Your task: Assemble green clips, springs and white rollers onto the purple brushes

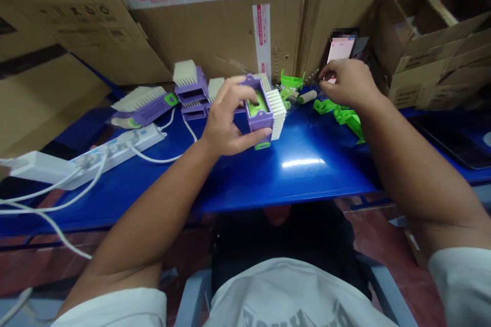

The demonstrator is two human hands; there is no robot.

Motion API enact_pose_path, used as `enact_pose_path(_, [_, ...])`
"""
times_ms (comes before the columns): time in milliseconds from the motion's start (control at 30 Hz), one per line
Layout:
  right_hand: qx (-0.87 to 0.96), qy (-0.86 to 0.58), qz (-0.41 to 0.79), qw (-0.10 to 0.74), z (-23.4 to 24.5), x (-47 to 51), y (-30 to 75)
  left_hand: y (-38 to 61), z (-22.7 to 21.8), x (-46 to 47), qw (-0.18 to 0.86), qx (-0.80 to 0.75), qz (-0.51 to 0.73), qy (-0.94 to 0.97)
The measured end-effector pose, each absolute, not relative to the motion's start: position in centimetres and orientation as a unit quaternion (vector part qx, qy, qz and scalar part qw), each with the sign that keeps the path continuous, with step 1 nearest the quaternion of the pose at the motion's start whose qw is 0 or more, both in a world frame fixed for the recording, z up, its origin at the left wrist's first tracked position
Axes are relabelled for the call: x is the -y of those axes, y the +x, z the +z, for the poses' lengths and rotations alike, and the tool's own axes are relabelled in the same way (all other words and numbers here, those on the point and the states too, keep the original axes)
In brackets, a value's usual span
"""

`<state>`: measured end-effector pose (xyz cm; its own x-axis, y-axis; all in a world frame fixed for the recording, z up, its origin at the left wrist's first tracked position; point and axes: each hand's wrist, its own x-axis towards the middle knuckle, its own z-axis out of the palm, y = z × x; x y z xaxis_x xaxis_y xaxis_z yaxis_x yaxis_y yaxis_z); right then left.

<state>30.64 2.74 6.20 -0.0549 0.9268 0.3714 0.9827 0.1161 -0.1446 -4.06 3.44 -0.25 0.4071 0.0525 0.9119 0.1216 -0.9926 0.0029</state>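
Purple plastic bristle brush (259,112) sits clamped in a person's left hand (226,117) above a glossy blue workbench (291,179), seen from a head-worn camera. Curled fingers (233,93) press on a lime-green insert (257,103) in its open face, and the thumb (261,134) runs under the near end. The brush's long axis points away from the wearer, its white bristles (276,112) facing right, toward the right hand (345,84). The left hand is the nearer of the two; the right stays apart from the brush. Its fingertips (324,74) are drawn together, though whether they pinch anything cannot be told. Green plastic parts (337,112) lie beneath it. Further purple brushes (190,79) rest to the left, by a white power strip (118,156), with cardboard cartons (215,20) behind.
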Motion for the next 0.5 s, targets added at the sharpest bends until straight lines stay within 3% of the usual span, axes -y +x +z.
enact_pose_path(167, [0.743, -0.652, -0.090, 0.123, 4.1, -3.5, 29.8, -4.1, -0.5, -3.0, 0.023, 0.093, -0.506, -0.857])
enact_pose_path(367, [0.738, -0.629, -0.125, 0.210, 0.1, -5.9, 29.1, -2.5, -1.4, -2.3, 0.048, 0.069, -0.551, -0.830])
enact_pose_path(500, [0.738, -0.634, -0.110, 0.205, -1.0, -6.5, 28.8, -2.4, -1.2, -2.3, 0.043, 0.076, -0.539, -0.838])
